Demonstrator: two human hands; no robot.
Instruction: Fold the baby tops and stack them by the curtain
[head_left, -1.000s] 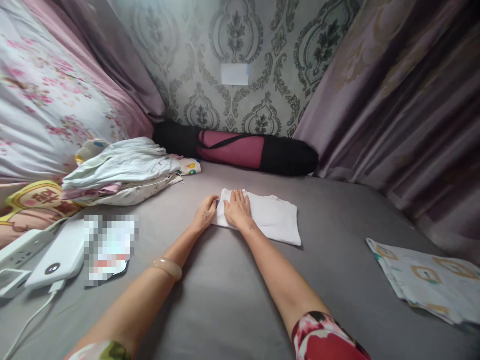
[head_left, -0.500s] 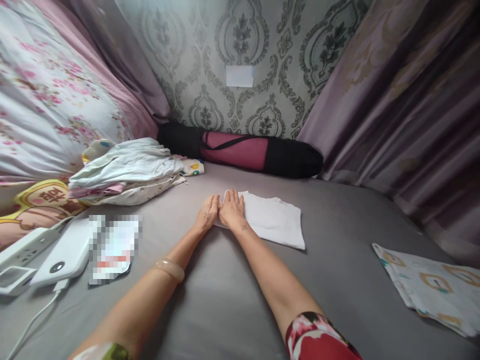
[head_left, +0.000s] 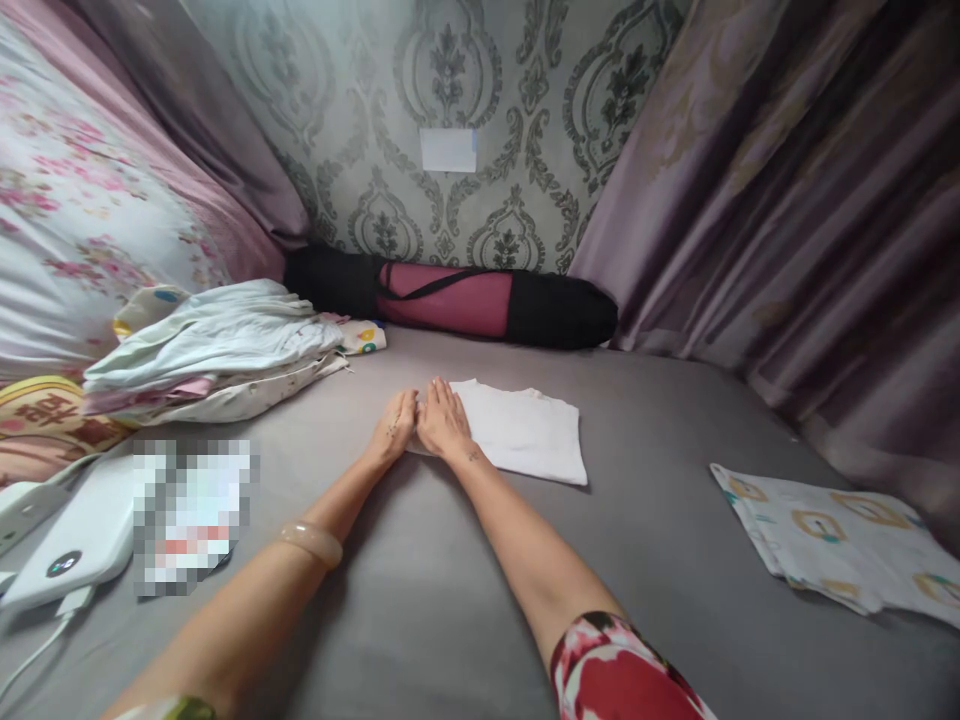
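A white folded garment (head_left: 525, 435), perhaps a small shirt, lies flat on the grey sheet in front of me. My right hand (head_left: 444, 418) rests palm down on its left part, fingers stretched out and close together. Right beside it, my left hand (head_left: 394, 428) stands on its edge at the garment's left end, its fingers pressed together on the fabric there. The two hands nearly touch, and they cover the garment's left edge. What lies under the left fingers is mostly hidden.
A heap of clothes (head_left: 225, 340) lies at the left, near a white power bank (head_left: 82, 535) with a cable and a blurred-out flat item (head_left: 195, 520). A black and pink long bag (head_left: 450, 300) lies along the wall. Folded patterned cloth (head_left: 832, 535) is at the right.
My view has turned slightly to the right, so the whole scene sits further left. Both hands keep nearly the same place on the white garment.
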